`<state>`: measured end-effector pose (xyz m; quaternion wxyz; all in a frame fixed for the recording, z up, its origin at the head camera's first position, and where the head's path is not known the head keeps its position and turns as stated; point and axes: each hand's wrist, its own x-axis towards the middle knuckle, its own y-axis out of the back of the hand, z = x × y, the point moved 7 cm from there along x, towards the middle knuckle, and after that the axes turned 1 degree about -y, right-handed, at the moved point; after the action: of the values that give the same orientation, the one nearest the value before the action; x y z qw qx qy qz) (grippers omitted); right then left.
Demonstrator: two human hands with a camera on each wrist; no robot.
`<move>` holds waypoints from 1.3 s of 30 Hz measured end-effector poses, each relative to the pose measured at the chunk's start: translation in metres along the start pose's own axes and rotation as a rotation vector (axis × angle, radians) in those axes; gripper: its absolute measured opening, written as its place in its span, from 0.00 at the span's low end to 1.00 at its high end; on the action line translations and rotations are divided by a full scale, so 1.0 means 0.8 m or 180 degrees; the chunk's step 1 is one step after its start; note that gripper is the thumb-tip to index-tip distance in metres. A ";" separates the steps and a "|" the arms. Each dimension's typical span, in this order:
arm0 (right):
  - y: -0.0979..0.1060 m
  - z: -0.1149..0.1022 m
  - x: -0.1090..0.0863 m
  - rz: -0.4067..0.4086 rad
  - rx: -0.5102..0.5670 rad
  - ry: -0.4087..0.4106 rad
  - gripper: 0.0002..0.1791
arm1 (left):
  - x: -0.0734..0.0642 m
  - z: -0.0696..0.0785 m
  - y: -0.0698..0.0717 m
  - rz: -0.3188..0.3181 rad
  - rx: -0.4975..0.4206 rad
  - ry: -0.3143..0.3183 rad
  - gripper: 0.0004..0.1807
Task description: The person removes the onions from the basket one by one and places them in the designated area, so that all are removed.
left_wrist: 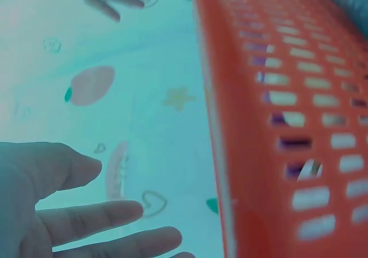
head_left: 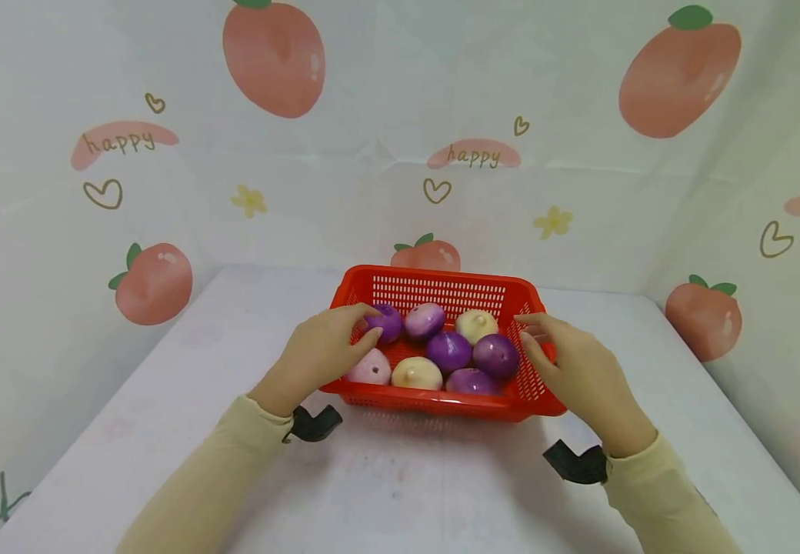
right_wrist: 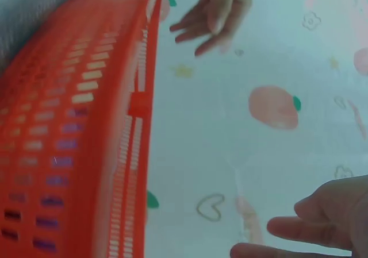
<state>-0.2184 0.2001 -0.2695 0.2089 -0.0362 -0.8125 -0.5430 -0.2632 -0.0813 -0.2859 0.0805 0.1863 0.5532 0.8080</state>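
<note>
A red plastic basket (head_left: 435, 399) with slotted walls holds several onions, some purple like the one (head_left: 449, 352) near its middle, some pale yellow like the one (head_left: 417, 374) at the front, and a pinkish one (head_left: 370, 368) at the left front. Over the left end of the basket hovers my left hand (head_left: 324, 350), fingers spread and holding nothing. My right hand (head_left: 575, 369) hovers over the right end, thumb and fingers apart around air. Both wrist views show a gap between the fingers and the basket's rim (left_wrist: 214, 126).
The basket stands on a pale white tabletop (head_left: 400, 492). Behind and beside it hangs a white cloth backdrop (head_left: 372, 200) printed with fruit, hearts and flowers. A thin green cord (head_left: 3, 508) lies at the far left edge.
</note>
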 end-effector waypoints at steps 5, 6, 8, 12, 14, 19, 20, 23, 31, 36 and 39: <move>0.016 0.018 -0.002 0.0170 0.0182 -0.0058 0.16 | -0.004 -0.021 0.014 0.0080 -0.0196 0.0202 0.20; 0.018 0.021 -0.003 0.0210 0.0228 -0.0054 0.16 | -0.004 -0.025 0.015 0.0093 -0.0249 0.0229 0.21; 0.020 0.025 -0.004 0.0264 0.0321 -0.0049 0.16 | -0.005 -0.032 0.017 0.0113 -0.0337 0.0277 0.21; 0.020 0.030 -0.004 0.0327 0.0510 -0.0017 0.16 | -0.006 -0.045 0.017 0.0154 -0.0487 0.0324 0.22; 0.017 0.031 -0.003 0.0329 0.0585 -0.0007 0.17 | -0.007 -0.051 0.018 0.0190 -0.0532 0.0344 0.22; 0.006 0.030 0.002 0.0326 0.0734 0.0102 0.19 | -0.010 -0.064 0.018 0.0307 -0.0676 0.0330 0.25; 0.004 0.029 0.003 0.0324 0.0740 0.0137 0.19 | -0.010 -0.066 0.018 0.0323 -0.0717 0.0329 0.25; -0.003 0.027 0.007 0.0282 0.0763 0.0211 0.21 | -0.011 -0.073 0.015 0.0328 -0.0835 0.0371 0.27; -0.025 0.027 0.017 -0.0065 0.0965 0.0092 0.28 | -0.010 -0.090 0.003 0.0189 -0.1076 0.0559 0.33; -0.039 0.031 0.024 -0.0261 0.1098 -0.0005 0.30 | -0.008 -0.097 -0.006 0.0085 -0.1222 0.0662 0.35; -0.046 0.033 0.027 -0.0371 0.1142 -0.0057 0.30 | -0.007 -0.102 -0.013 0.0006 -0.1270 0.0732 0.36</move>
<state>-0.2565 0.2050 -0.3021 0.1729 0.0439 -0.8989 -0.4002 -0.2908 -0.1498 -0.3222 0.0514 0.0739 0.3878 0.9174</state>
